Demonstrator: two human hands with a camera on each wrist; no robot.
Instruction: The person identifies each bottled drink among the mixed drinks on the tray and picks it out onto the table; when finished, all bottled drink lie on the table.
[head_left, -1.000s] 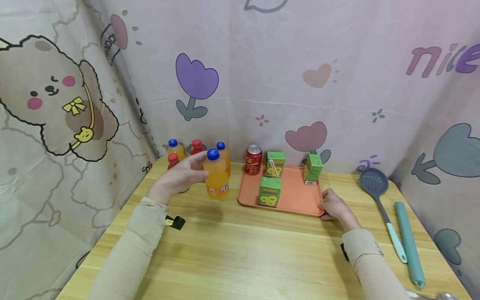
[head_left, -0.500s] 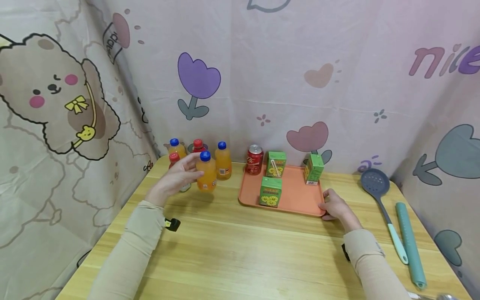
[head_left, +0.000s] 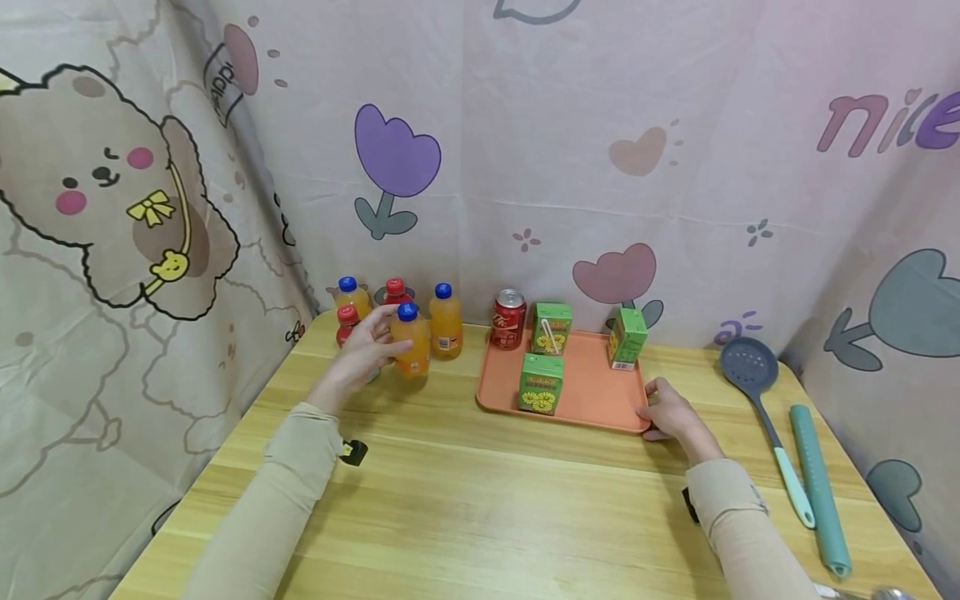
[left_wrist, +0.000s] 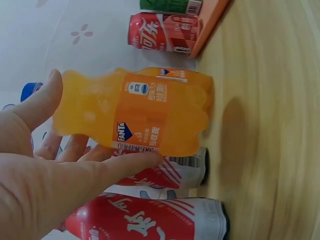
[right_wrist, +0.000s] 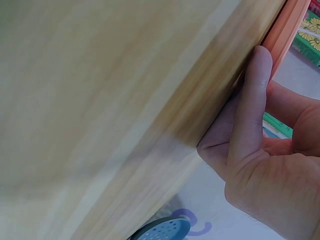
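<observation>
My left hand [head_left: 360, 354] holds an orange Fanta bottle [head_left: 412, 354] with a blue cap, thumb on one side and fingers on the other. In the left wrist view the Fanta bottle [left_wrist: 145, 110] casts a shadow on the wood beside its base. Another orange bottle [head_left: 447, 329] stands just behind it; red-capped bottles [left_wrist: 140, 220] stand by the left hand, partly hidden. At the orange tray [head_left: 588, 392], my right hand [head_left: 670, 414] grips the front right corner, thumb on the rim and fingers below. The tray bears a cola can [head_left: 508, 321] and green drink cartons [head_left: 540, 383].
A grey skimmer [head_left: 750, 362] with a mint handle and a long teal roll [head_left: 821, 492] lie along the table's right side. Part of a metal object [head_left: 892, 593] shows at the lower right edge. A patterned curtain [head_left: 480, 167] hangs behind the table.
My left hand has carried the orange bottle left, away from the tray and nearer the other bottles, and slightly lower. My right hand keeps its grip on the tray, which has not moved.
</observation>
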